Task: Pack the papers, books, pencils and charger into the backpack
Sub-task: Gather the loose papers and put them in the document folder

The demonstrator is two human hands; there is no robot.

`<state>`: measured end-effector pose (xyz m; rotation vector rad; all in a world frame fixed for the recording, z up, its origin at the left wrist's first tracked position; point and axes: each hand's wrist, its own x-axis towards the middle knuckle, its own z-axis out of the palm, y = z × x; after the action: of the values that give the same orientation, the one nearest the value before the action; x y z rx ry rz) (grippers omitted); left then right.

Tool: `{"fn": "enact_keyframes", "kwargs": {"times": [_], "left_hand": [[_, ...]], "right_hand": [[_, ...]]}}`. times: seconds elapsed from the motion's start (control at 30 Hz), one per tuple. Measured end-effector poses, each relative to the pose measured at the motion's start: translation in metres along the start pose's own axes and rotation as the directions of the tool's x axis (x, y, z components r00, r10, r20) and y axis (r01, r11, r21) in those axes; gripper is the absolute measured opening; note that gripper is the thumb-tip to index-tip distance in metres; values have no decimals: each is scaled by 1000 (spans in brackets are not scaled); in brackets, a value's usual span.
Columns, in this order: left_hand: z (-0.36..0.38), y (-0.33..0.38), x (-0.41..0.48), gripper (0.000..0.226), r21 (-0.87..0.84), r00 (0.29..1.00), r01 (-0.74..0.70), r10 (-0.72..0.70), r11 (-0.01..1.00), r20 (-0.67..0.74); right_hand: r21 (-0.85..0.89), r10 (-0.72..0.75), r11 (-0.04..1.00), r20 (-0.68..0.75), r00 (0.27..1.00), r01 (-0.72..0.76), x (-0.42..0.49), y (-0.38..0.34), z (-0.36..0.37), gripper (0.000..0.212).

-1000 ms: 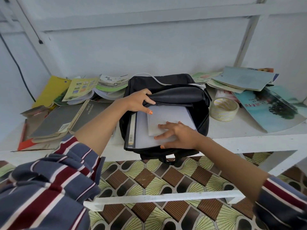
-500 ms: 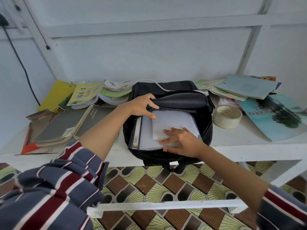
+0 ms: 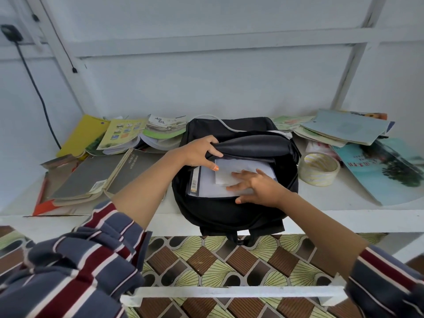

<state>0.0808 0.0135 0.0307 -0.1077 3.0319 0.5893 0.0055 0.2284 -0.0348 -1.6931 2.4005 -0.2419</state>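
A black backpack point(image 3: 231, 214) lies on the white shelf with its mouth open towards me. My left hand point(image 3: 199, 152) grips the upper flap point(image 3: 252, 145) and holds it up. Inside lie white papers point(image 3: 236, 168) on top of a book whose barcoded spine point(image 3: 195, 183) shows at the left. My right hand point(image 3: 254, 188) presses flat on the papers with its fingers spread. A white cable point(image 3: 220, 121) runs over the top of the bag. More books point(image 3: 91, 177) lie to the left and others point(image 3: 344, 129) to the right.
A roll of clear tape point(image 3: 319, 168) stands just right of the bag. A large teal book point(image 3: 387, 171) lies at the far right. A black cord point(image 3: 39, 92) hangs down the left wall. The shelf's front edge point(image 3: 344, 219) and a white rail point(image 3: 229, 292) run below.
My right hand has slid the papers a little deeper into the bag. My left hand keeps the flap raised. The view has drifted slightly.
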Motion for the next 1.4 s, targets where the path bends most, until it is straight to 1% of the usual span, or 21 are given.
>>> {"fn": "enact_keyframes", "kwargs": {"times": [0.17, 0.33, 0.47, 0.57, 0.6, 0.67, 0.7, 0.77, 0.83, 0.9, 0.93, 1.0, 1.17, 1.3, 1.4], "left_hand": [[0, 2, -1, 52, -5, 1000, 5, -5, 1000, 12], [2, 2, -1, 51, 3, 999, 28, -29, 1000, 20], [5, 4, -1, 52, 9, 999, 30, -30, 1000, 21], [8, 5, -3, 50, 13, 997, 40, -41, 999, 61], [8, 5, -4, 48, 15, 996, 42, -43, 999, 81], [7, 8, -6, 38, -12, 993, 50, -48, 999, 104], [6, 10, -8, 32, -44, 994, 64, -59, 997, 96], [1, 16, -11, 27, -114, 997, 80, -79, 990, 21], [-1, 19, -13, 29, -180, 988, 46, -71, 983, -135], [1, 21, -14, 26, -240, 952, 19, -91, 971, -291], [2, 21, -15, 23, -271, 930, 14, -112, 963, -349], [4, 23, -17, 19, -325, 896, 9, -152, 946, -418], [1, 20, -28, 12, -378, 848, 13, -210, 926, -486], [-4, 5, -46, 14, -400, 804, 59, -281, 915, -524], [-10, -13, -63, 15, -418, 736, 124, -366, 900, -569]], "right_hand": [[64, -26, 998, -12, 1000, 27, 4, 4, 0, 41], [-40, 2, 999, 23, 1000, -1, 10, 7, -9, 39], [-41, 14, 999, 17, 1000, -14, 9, 6, -11, 40], [-60, 1, 998, -6, 1000, -2, 9, 6, -8, 44], [-48, -6, 999, -9, 1000, 6, 8, 5, -7, 45], [34, -33, 999, -32, 999, 34, 2, 1, -10, 47], [92, -54, 994, -79, 995, 61, -1, -2, -14, 44], [200, -99, 969, -235, 967, 147, -10, -9, -24, 35], [244, -141, 938, -383, 913, 248, -18, -18, -37, 29], [326, -119, 900, -455, 882, 290, -21, -23, -51, 28], [375, -90, 880, -469, 878, 290, -21, -24, -56, 28], [440, -35, 854, -483, 875, 277, -19, -26, -66, 29], [515, 62, 823, -502, 863, 240, -8, -29, -86, 33], [525, 58, 827, -433, 900, 199, 10, -38, -100, 36], [557, 44, 805, -403, 914, 206, 28, -49, -104, 38]]}}
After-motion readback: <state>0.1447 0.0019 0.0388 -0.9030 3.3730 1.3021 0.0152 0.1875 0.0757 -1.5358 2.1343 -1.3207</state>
